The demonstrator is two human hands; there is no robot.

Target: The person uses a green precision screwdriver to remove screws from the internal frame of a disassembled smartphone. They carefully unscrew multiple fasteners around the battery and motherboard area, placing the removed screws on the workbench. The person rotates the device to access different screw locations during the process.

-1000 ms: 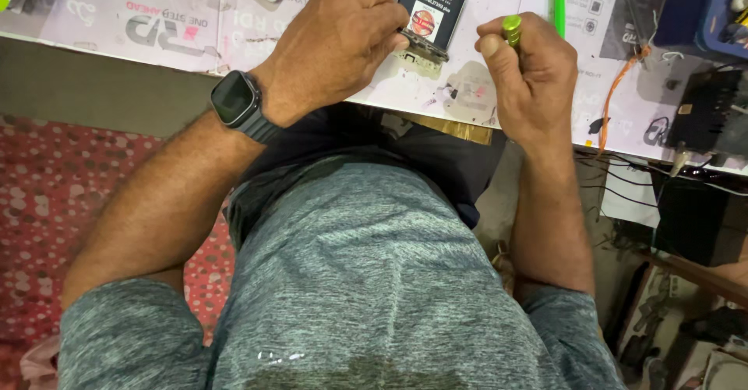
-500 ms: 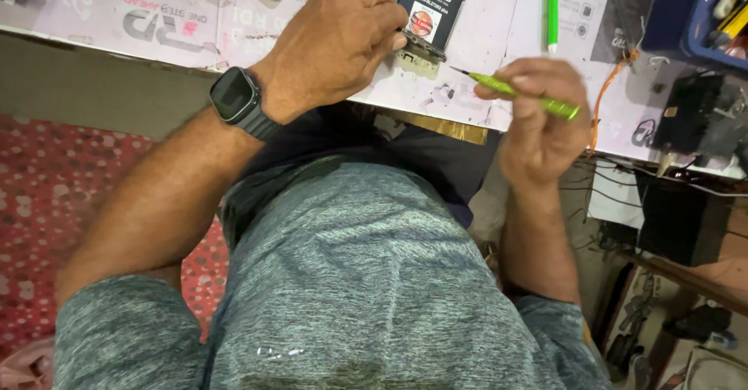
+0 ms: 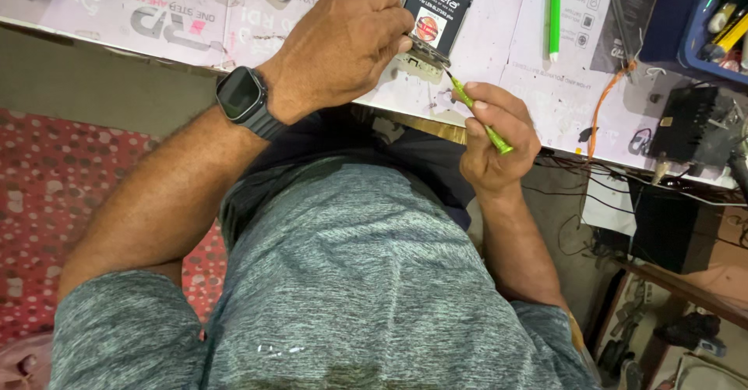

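Note:
An opened phone (image 3: 436,12) with a black battery showing lies at the near edge of the work mat (image 3: 195,8). My left hand (image 3: 343,43), with a dark smartwatch (image 3: 241,98) on the wrist, grips the phone's lower left corner. My right hand (image 3: 499,137) holds a slim green screwdriver (image 3: 479,117) like a pen. Its metal tip points up-left and touches the phone's bottom edge.
A second green tool (image 3: 555,12) lies on the mat to the right of the phone. A blue tray (image 3: 701,16) of tools stands at the top right, a black box (image 3: 689,133) with wires below it. An orange wire (image 3: 612,98) hangs over the mat edge. Red patterned floor covering (image 3: 47,203) lies left.
My right hand has turned the green screwdriver from upright to slanted and brought its tip to the phone's bottom edge. My left hand has stayed on the phone.

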